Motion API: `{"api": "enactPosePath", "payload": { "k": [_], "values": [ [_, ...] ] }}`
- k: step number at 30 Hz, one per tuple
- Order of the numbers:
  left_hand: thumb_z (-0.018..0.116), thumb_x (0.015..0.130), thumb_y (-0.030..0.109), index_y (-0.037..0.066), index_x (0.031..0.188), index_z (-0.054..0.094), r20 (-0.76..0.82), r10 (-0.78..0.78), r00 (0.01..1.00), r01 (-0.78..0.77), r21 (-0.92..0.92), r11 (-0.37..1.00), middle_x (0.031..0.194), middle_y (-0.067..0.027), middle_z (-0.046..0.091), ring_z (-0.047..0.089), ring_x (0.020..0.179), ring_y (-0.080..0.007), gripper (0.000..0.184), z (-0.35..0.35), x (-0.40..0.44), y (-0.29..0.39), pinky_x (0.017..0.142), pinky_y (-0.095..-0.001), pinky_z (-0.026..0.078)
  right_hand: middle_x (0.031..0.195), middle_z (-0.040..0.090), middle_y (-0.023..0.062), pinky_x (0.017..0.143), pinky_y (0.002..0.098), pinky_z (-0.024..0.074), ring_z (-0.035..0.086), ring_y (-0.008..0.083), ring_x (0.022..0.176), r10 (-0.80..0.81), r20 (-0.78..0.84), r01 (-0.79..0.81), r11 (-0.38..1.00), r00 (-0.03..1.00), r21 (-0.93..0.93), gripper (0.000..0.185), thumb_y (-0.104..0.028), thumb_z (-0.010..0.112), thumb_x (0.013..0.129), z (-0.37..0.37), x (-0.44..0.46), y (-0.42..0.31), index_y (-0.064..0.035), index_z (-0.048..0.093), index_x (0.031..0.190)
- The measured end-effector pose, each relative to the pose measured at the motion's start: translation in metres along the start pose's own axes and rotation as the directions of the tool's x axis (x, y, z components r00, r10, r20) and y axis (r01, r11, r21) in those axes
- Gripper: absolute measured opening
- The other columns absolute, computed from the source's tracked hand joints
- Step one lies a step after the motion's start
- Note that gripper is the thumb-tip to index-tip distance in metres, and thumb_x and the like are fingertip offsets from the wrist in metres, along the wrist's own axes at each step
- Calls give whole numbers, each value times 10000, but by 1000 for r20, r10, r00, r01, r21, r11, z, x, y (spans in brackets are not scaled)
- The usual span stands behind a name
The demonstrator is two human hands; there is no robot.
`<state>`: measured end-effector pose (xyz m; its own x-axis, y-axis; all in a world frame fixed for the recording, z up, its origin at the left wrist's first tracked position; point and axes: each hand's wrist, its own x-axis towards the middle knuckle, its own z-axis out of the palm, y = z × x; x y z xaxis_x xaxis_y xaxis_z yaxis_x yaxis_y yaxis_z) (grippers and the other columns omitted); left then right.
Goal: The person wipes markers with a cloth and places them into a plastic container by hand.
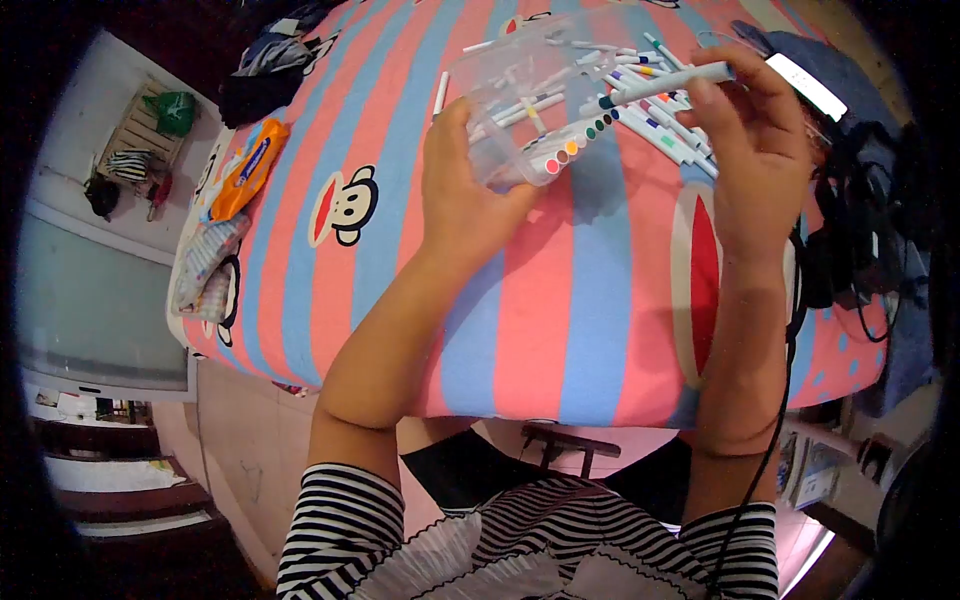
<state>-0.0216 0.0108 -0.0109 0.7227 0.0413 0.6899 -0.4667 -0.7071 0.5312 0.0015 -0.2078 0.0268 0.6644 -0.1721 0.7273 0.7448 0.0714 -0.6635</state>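
Observation:
My left hand (472, 195) grips the near left end of a clear plastic marker case (490, 95), held tilted above the bed. A row of markers lies in the case, their coloured round ends (572, 148) facing me in red, brown, orange, green and dark shades. Pinched between the thumb and fingers of my right hand (757, 130) is a white marker (665, 86) with a dark teal tip end pointing left, over the case's right side. Behind it, several loose white markers (655, 135) lie piled on the bedspread.
The bed wears a pink and blue striped spread (530, 330) with monkey prints. An orange packet (250, 170) lies at its left edge, dark clothes (265, 75) farther back. A white device (808, 87) and black cables (845, 220) are on the right.

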Motion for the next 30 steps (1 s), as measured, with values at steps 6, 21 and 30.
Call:
{"api": "enactPosePath", "payload": {
  "k": [6,21,30],
  "values": [
    [847,644,249,24,1261,443,18,58,998,-59,63,996,1191,-133,550,554,1109,-268,771,-1,0,1,941,-358,438,939,660,25,750,252,498,629,104,835,51,28,-46,985,998,-168,261,-101,696,820,20,-7,3,-84,643,1075],
    [833,607,198,39,1277,410,73,87,994,-87,-3,996,1243,-149,488,477,1153,-325,809,-2,0,-1,941,-424,418,971,667,81,774,284,467,616,173,852,82,88,-51,949,993,-310,247,-244,592,908,10,-4,21,-37,702,985],
    [846,641,233,40,1273,449,6,-8,1000,8,5,1000,1197,-123,547,535,1129,-246,771,-4,1,4,947,-361,429,973,686,115,786,342,490,647,247,880,325,-18,-220,596,946,-772,271,-277,599,853,-31,8,59,-85,710,1009]
  ]
}}
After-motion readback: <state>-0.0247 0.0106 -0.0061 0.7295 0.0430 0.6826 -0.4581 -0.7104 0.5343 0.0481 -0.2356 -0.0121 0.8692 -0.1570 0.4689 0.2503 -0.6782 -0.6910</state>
